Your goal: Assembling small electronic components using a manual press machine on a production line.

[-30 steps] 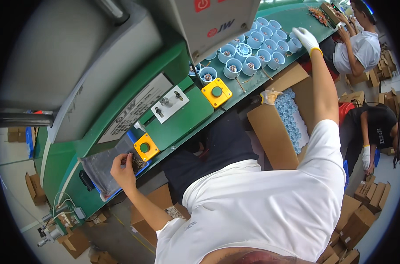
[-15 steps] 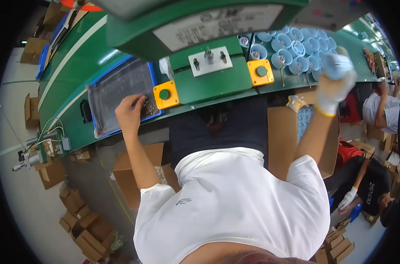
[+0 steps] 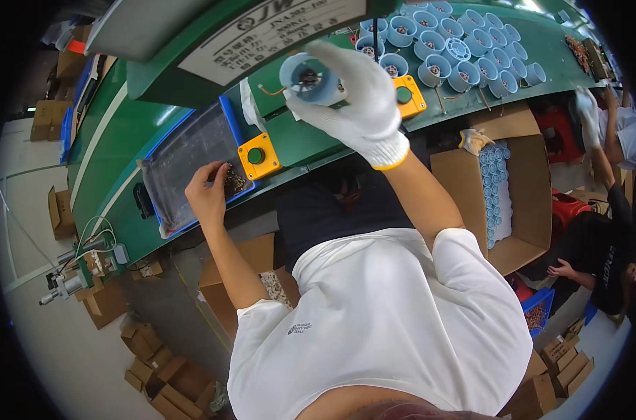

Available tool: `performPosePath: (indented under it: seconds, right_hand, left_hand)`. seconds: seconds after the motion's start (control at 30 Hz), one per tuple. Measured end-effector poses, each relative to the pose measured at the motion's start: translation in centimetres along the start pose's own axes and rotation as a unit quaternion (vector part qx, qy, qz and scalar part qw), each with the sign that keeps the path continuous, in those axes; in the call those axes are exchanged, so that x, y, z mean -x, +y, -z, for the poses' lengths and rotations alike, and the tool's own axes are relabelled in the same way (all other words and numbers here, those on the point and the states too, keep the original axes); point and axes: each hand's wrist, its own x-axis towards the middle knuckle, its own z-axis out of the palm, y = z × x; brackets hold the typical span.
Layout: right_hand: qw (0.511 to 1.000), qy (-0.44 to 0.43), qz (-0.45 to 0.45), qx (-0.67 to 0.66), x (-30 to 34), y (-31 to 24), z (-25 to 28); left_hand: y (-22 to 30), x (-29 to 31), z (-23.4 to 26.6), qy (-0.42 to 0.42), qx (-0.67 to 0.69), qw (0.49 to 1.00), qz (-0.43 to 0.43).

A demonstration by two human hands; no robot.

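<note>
In front of the green press, my right hand [image 3: 360,98], in a white glove, grips a light-blue plastic cup [image 3: 323,92] by its side. Its open end faces up, showing a dark core inside, and a short wire sticks out to the left. My bare left hand [image 3: 207,190] is at the near right corner of a blue-rimmed tray [image 3: 185,157]. Its fingertips are pinched at a small heap of tiny metal-looking parts [image 3: 234,180]; whatever they hold is too small to make out. The cup and glove partly cover the press's lower part.
The green press head [image 3: 157,73] overhangs the bench. Yellow boxes with green buttons, one left [image 3: 259,157] and one right [image 3: 410,96], flank it. Several wired blue cups [image 3: 464,75] stand at right. Below them, a carton [image 3: 528,203] holds more cups. Co-workers sit farther right.
My right hand has swung left from beside the rows of cups to the press, carrying the blue cup. My left hand stays at the heap of parts. The whole view has shifted slightly.
</note>
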Motion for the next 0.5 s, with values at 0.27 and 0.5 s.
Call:
performPosePath:
  seconds: [0.27, 0.5]
  right_hand:
    - [0.999, -0.021, 0.009, 0.041, -0.7, 1.2, -0.6]
    - [0.995, -0.074, -0.040, 0.045, -1.3, 0.1, -0.2]
  left_hand:
    - [-0.2, -0.1, 0.1, 0.003, -0.006, 1.000, -0.004]
    - [0.1, 0.0, 0.1, 0.005, -0.012, 1.000, -0.012]
